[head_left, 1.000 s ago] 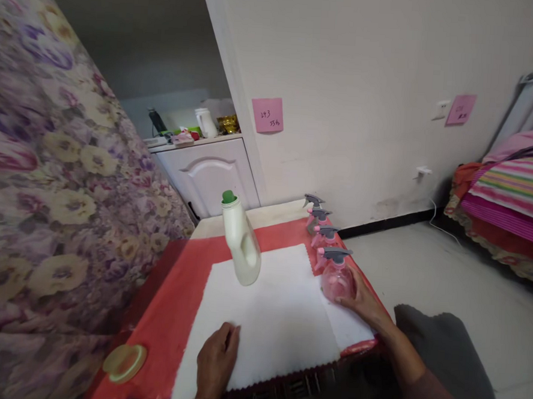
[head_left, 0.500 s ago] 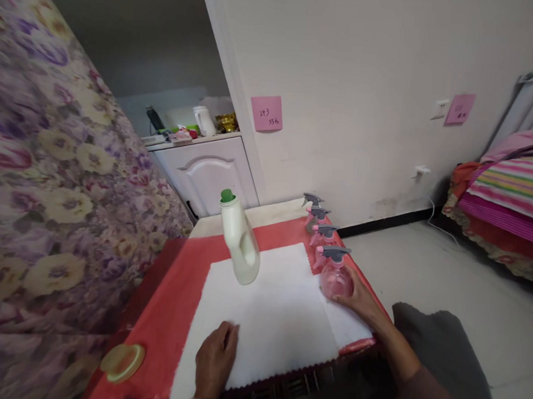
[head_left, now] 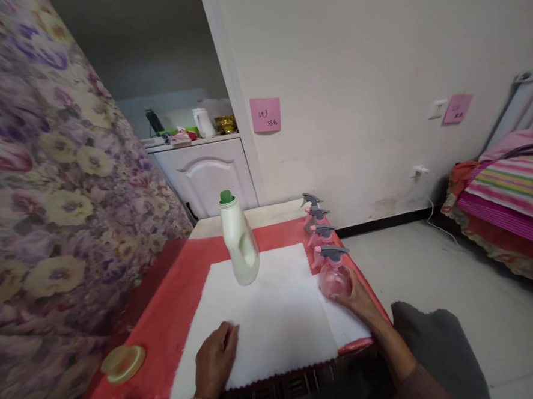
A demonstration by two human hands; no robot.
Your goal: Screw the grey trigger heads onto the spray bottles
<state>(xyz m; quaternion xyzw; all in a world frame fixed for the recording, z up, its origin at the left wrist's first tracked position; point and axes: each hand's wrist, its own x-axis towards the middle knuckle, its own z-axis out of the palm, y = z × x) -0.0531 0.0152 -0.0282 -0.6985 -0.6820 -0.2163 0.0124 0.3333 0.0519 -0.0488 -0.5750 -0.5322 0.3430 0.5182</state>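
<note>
At the right edge of the table, my right hand (head_left: 358, 298) is wrapped round the lower body of a clear pink spray bottle (head_left: 334, 280). The bottle stands upright with its grey and pink trigger head (head_left: 332, 253) facing left. My left hand (head_left: 215, 358) rests as a loose fist on the white cloth (head_left: 277, 320), with nothing seen in it. Beyond it, a pale green jug (head_left: 241, 246) with a handle stands on the far part of the cloth, green showing at its mouth. Behind the held bottle, several more spray bottles (head_left: 322, 233) stand in a row.
A yellowish round lid (head_left: 123, 363) lies at the left on the red tablecloth (head_left: 165, 301). A flowered curtain (head_left: 67, 211) hangs along the left side. Behind the table are a white cabinet (head_left: 218, 172) and the wall; a bed (head_left: 514, 208) stands at the far right.
</note>
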